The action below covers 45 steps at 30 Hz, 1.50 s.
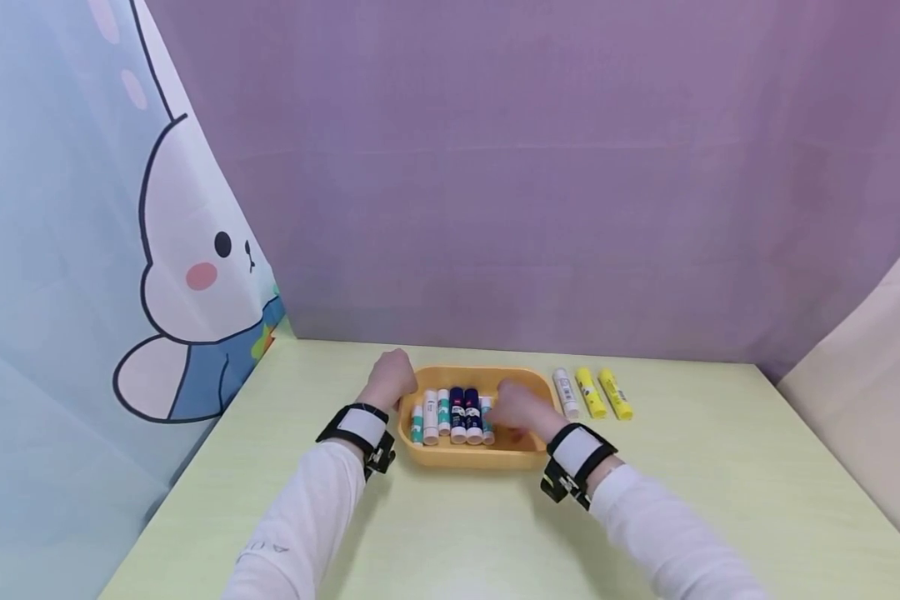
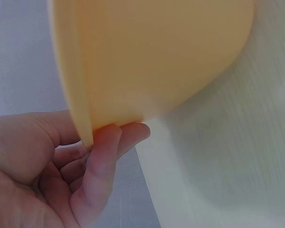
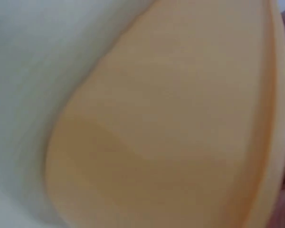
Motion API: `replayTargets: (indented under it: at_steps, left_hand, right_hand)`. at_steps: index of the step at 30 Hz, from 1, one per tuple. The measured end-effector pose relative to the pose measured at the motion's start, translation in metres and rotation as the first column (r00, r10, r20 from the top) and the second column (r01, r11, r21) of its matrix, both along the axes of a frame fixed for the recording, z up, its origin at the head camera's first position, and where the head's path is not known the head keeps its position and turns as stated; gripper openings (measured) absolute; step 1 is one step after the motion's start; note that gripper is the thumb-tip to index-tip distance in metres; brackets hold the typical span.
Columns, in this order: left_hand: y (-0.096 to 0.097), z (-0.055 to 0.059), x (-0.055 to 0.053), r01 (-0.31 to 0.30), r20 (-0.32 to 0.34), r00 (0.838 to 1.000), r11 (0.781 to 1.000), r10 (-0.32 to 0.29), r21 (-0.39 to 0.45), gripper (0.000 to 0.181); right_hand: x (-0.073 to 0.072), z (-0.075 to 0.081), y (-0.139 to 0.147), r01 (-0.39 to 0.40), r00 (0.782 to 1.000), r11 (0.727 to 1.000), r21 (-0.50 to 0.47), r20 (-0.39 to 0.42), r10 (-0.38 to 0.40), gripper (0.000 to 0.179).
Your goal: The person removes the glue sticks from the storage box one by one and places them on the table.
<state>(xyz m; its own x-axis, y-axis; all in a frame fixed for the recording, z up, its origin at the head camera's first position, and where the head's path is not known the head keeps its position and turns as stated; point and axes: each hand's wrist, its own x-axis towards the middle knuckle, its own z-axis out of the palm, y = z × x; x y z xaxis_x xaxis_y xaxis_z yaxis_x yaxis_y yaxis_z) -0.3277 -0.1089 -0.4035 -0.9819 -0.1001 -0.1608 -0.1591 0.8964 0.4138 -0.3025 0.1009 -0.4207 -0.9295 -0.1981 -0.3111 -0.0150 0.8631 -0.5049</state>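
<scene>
A yellow-orange plastic tray [image 1: 480,459] stands on the table, with a row of several glue sticks in its left and middle part. Among them are a white glue stick [image 1: 431,417] and a dark blue glue stick [image 1: 457,415]. My left hand [image 1: 392,379] pinches the tray's left rim between thumb and fingers, as the left wrist view shows. Inside the tray, my right hand [image 1: 521,408] is at the row's right end, against a teal-and-white glue stick [image 1: 487,423]. Its fingertips are hidden, so a grip on that stick cannot be told. Tray wall [image 3: 171,114] fills most of the right wrist view.
Right of the tray, on the pale green table [image 1: 465,542], lie a white glue stick [image 1: 566,393] and two yellow glue sticks, one nearer the tray [image 1: 591,393] and one farther right [image 1: 616,394]. A purple cloth backdrop [image 1: 525,183] hangs behind.
</scene>
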Motion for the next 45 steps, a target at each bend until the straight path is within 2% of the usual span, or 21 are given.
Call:
replayTargets:
  at_steps: [6, 13, 19, 24, 32, 45]
  left_hand:
    - [0.000, 0.004, 0.002, 0.014, -0.016, 1.000, 0.999, -0.014, -0.036, 0.014]
    - [-0.002, 0.003, 0.000, -0.005, 0.006, 1.000, 1.000, 0.005, -0.013, 0.016]
    - [-0.003, 0.000, -0.002, -0.004, 0.004, 1.000, 1.000, 0.004, -0.012, 0.014]
    - [-0.003, -0.002, -0.002, -0.003, -0.002, 1.000, 1.000, 0.003, -0.012, 0.014]
    - [-0.003, -0.003, -0.003, -0.004, -0.007, 1.000, 1.000, 0.004, 0.004, 0.014]
    - [-0.003, -0.002, -0.004, -0.017, 0.011, 1.000, 1.000, 0.017, 0.019, 0.015]
  right_hand:
    - [-0.001, -0.008, -0.008, -0.057, 0.994, 0.995, 0.087, -0.090, 0.065, 0.055]
    - [0.002, -0.010, -0.015, -0.020, 0.993, 0.999, 0.050, -0.118, 0.026, 0.042]
    - [0.003, -0.012, -0.018, -0.005, 0.997, 1.000, 0.009, -0.082, 0.005, 0.034]
    - [0.001, -0.014, -0.019, 0.030, 0.999, 0.999, -0.020, -0.038, -0.030, 0.041]
    - [-0.003, -0.021, -0.016, 0.041, 0.999, 0.994, -0.105, -0.013, -0.043, 0.049]
    - [-0.006, -0.020, -0.010, 0.035, 0.999, 0.990, -0.140, -0.010, -0.037, 0.051]
